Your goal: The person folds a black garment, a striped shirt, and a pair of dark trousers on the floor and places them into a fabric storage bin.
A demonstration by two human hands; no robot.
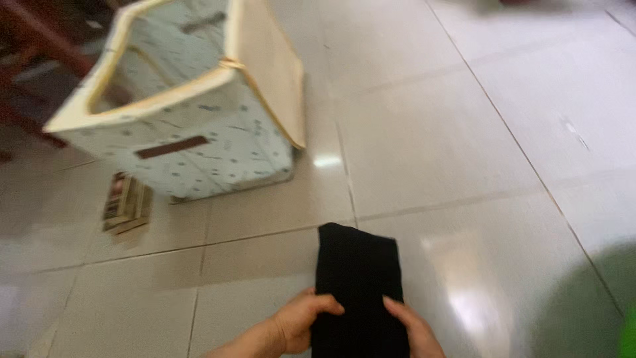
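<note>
Below the fabric storage box (185, 99), a folded black cloth (358, 278) lies on the tiled floor (464, 132). Left hand (301, 321) and right hand (414, 331) each pinch one side edge. Frame bottom cuts off both wrists and the cloth's near end.

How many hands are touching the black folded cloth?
2. The left hand grips the near left edge of the black folded cloth; the right hand rests on its near right edge.
</note>
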